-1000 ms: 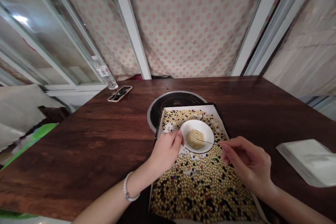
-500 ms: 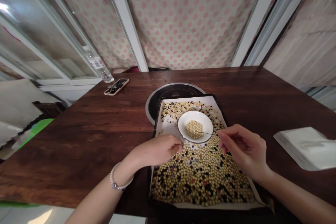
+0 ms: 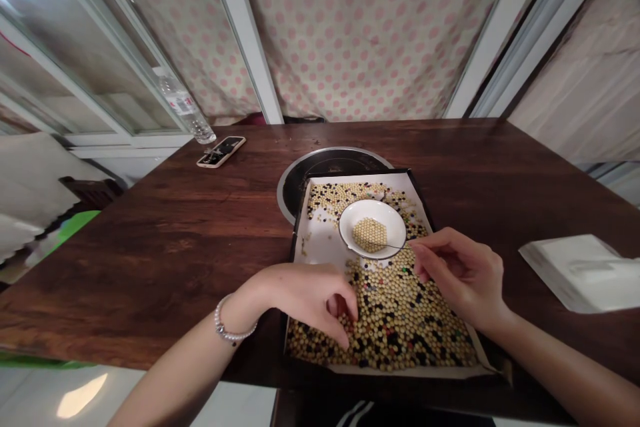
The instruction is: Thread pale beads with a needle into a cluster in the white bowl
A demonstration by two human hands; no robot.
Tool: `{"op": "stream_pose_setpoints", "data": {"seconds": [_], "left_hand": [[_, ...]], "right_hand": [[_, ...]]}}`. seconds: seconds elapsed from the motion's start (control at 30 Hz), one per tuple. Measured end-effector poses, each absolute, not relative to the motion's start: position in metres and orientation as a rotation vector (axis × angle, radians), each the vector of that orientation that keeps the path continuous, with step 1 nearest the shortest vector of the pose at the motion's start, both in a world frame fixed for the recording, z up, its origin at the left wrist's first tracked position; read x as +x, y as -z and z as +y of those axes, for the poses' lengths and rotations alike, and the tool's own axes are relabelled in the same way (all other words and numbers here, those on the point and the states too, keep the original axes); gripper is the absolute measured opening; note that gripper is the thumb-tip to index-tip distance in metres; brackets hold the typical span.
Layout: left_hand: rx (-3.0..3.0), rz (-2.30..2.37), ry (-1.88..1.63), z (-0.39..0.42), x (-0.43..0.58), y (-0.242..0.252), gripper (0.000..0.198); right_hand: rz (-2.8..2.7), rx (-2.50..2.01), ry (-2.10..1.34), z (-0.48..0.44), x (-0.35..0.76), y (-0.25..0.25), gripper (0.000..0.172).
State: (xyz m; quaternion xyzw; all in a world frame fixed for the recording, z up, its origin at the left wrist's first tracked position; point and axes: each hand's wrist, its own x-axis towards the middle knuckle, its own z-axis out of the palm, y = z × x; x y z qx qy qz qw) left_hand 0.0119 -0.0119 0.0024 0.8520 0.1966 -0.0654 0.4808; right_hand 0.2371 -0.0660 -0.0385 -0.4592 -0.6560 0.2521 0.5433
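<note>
This looks like a home, with polka-dot curtains (image 3: 350, 33), a wooden table (image 3: 150, 233) and white-framed glass panes (image 3: 90, 60).

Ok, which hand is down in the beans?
The left hand, fingertips among the loose beans; the right hand is raised, pinching a thin needle over the white bowl.

We can read no text here: the label (image 3: 176, 104) on the water bottle (image 3: 186, 112) shows red and white, but it is too small and blurred for us to make out any word, brand or number
</note>
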Motion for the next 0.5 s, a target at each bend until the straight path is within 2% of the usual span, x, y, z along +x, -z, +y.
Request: {"op": "stream_pose_setpoints", "data": {"seconds": [0.3, 0.5], "left_hand": [[2.096, 0.305, 0.226, -0.0143, 0.0175, -0.0037, 0.043], [1.998, 0.236, 0.183, -0.0118, 0.0173, 0.0044, 0.041]], "right_hand": [[-1.596, -1.136, -0.594, -0.0671, 0.2366, 0.0348, 0.006], [-1.628, -1.143, -0.586, -0.0675, 0.2375, 0.0340, 0.006]]}}
